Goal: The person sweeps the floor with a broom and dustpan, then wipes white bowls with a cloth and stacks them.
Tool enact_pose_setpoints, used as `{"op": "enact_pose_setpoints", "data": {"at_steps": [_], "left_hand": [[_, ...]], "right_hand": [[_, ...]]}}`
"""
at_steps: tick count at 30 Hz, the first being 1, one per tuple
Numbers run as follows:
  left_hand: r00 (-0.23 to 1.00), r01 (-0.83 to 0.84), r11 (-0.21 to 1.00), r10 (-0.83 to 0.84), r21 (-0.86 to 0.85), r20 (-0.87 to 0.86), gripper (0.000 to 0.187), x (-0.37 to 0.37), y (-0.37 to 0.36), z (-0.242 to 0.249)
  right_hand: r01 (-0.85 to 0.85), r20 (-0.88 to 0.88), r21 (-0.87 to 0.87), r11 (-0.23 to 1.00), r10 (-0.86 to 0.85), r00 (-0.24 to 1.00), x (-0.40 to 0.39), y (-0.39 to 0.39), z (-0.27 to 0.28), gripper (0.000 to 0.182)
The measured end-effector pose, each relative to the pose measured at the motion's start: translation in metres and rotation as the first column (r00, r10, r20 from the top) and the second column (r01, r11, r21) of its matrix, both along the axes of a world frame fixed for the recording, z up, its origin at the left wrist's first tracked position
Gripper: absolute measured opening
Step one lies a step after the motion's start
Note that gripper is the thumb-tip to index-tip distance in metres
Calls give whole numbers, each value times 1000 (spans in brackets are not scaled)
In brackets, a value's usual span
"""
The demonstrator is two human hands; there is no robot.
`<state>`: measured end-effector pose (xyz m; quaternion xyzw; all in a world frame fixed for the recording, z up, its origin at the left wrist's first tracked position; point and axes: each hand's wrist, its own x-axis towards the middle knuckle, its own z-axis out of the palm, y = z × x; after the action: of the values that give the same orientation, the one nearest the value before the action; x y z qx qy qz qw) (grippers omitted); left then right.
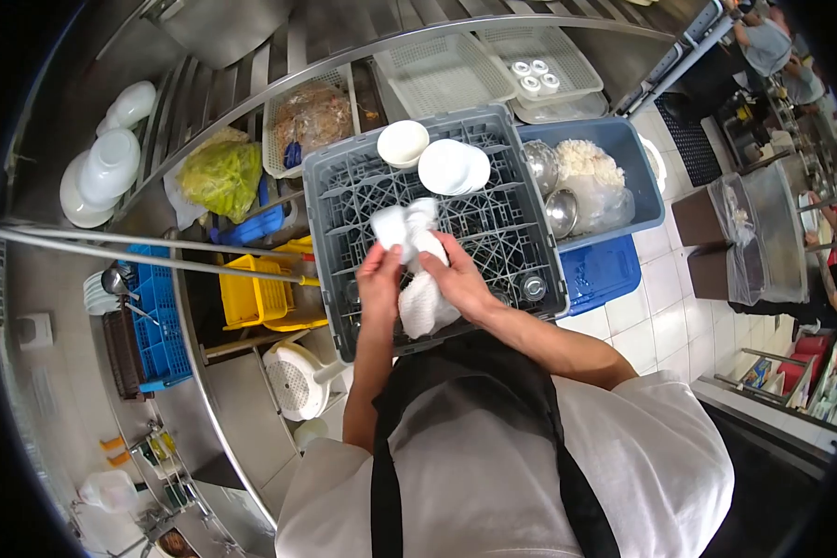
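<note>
My left hand (pixel 378 276) is closed on a small white cup (pixel 390 226), held tilted over the grey dish rack (pixel 318 200). Wrapped in my right hand (pixel 458 279) is a white cloth (pixel 418 305), which hangs down toward me and bunches up against the cup. Both hands are close together above the rack's near half. On the far part of the rack sit a white bowl (pixel 403 143) and some overlapping round white dishes (pixel 451 167). A clear glass (pixel 533 288) stands in a compartment at the near right.
Right of the rack, a blue-grey tub (pixel 648 177) holds metal bowls and bagged food. A blue lid (pixel 604 274) lies below it. Yellow baskets (pixel 256 293) and a bag of greens (pixel 219 177) are at left. A metal shelf (pixel 307 60) with white trays runs behind.
</note>
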<state>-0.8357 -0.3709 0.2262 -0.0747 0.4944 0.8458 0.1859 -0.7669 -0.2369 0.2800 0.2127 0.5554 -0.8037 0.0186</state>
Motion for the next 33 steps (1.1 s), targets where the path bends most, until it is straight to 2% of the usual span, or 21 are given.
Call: {"op": "enact_pose_setpoints", "data": {"at_steps": [2, 4, 5, 7, 8, 10, 12, 14, 16, 17, 18, 19, 20, 21, 22, 24, 25, 27, 30, 32, 33], "left_hand": [[999, -45, 999, 44, -19, -21, 27, -13, -11, -7], [995, -74, 993, 68, -91, -66, 28, -20, -19, -7], [983, -56, 943, -6, -327, -183, 27, -25, -23, -15], [908, -65, 655, -275, -753, -317, 25, -33, -30, -24], [873, -134, 526, -339, -840, -351, 23, -29, -22, -10], [788, -237, 496, -405, -835, -464, 23, -27, -14, -21], [750, -303, 553, -365, -776, -552, 20, -24, -7, -16], [842, -300, 682, -139, -667, -521, 17, -25, -10, -7], [852, -362, 732, 8, -577, -524, 14, -42, -29, -14], [830, -414, 684, 13, -601, -557, 17, -50, -40, -13], [806, -467, 631, 18, -619, -591, 19, -56, -51, -14], [808, -469, 628, 21, -621, -589, 19, -59, -63, -14], [919, -299, 576, -42, -761, -392, 26, -63, -74, -18], [980, -105, 511, -90, -853, -175, 33, -65, -78, -21], [979, -112, 514, -88, -850, -182, 33, -67, -76, -22], [896, 435, 628, -230, -645, 381, 50, -62, -73, -20], [843, 528, 597, -288, -604, 454, 59, -57, -67, -19], [816, 563, 622, -313, -544, 486, 60, -55, -60, -28], [813, 559, 690, -350, -459, 465, 54, -52, -51, -42], [884, 463, 692, -321, -553, 339, 48, -55, -46, -60], [931, 364, 598, -237, -714, 277, 36, -52, -39, -49]], "right_hand": [[-24, -18, -320, 947, 19, 1000, 1, 17, 17, 30], [94, -58, -276, 956, -115, 992, 2, 30, 23, 27], [140, -47, -297, 944, -161, 986, 2, 38, 28, 29], [199, 5, -316, 928, -209, 978, 0, 52, 27, 31], [216, 38, -311, 925, -215, 976, -2, 59, 23, 31], [168, 10, -263, 950, -171, 985, 0, 71, 13, 33], [92, 41, -65, 994, -90, 995, 2, 80, 26, 36], [78, -17, -134, 988, -81, 997, 9, 96, 35, 44], [108, -119, -463, 880, -182, 976, 11, 112, 51, 51], [79, -158, -592, 802, -212, 964, 19, 117, 69, 55], [49, -249, -615, 787, -253, 935, 23, 123, 64, 59], [124, -213, -489, 863, -256, 943, 19, 122, 50, 59], [191, -181, -348, 918, -266, 947, 16, 122, 28, 60], [126, -89, -426, 896, -180, 980, 21, 122, -1, 59], [67, -7, -503, 861, -82, 997, 28, 121, -27, 58], [4, 223, -395, 919, 91, 971, 37, 110, -41, 57], [-53, 251, -280, 958, 126, 960, 37, 105, -46, 58], [-128, 376, 39, 991, 104, 921, 33, 99, -71, 63], [-182, 347, 144, 973, 122, 930, 31, 97, -51, 78], [-204, 304, 155, 967, 150, 941, 27, 91, 4, 83], [-253, 223, 224, 941, 204, 953, 25, 90, 20, 81]]}}
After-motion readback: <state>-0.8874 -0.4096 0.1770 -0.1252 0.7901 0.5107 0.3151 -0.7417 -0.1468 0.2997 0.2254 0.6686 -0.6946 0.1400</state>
